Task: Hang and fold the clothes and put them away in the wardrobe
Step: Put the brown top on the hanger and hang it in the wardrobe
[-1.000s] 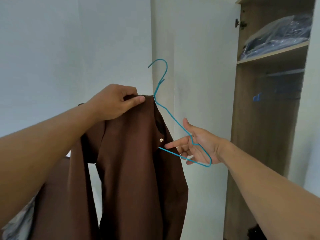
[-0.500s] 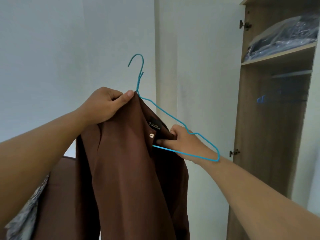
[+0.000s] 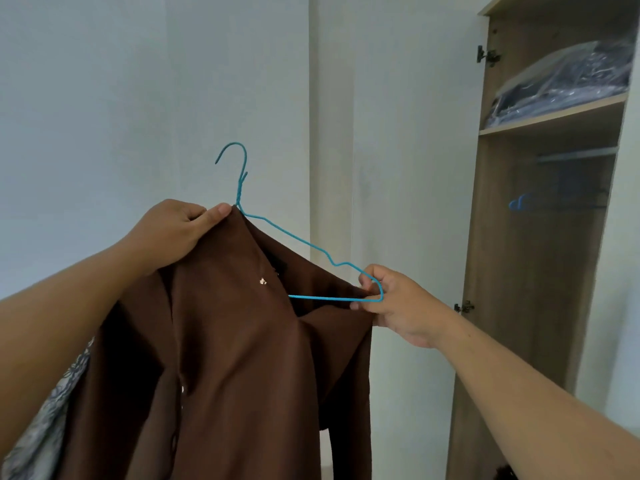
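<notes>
A brown shirt (image 3: 235,358) with small gold buttons hangs in front of me, partly threaded on a blue wire hanger (image 3: 294,237). My left hand (image 3: 169,233) pinches the collar right at the base of the hanger's hook. My right hand (image 3: 398,303) grips the shirt's right shoulder fabric together with the hanger's right end. The hanger's right arm lies bare above the cloth; its left arm is hidden inside the shirt.
An open wooden wardrobe (image 3: 502,271) stands at the right, with a rail (image 3: 575,155), a blue hanger (image 3: 519,204) on it, and plastic-wrapped dark clothes (image 3: 561,81) on the shelf above. A white wall (image 3: 398,133) is straight ahead. Patterned fabric (image 3: 59,410) shows at the lower left.
My right hand went from open beside the hanger to gripping the shirt's shoulder, then pulled it rightward to the hanger's end. The hanger settled deeper into the collar.
</notes>
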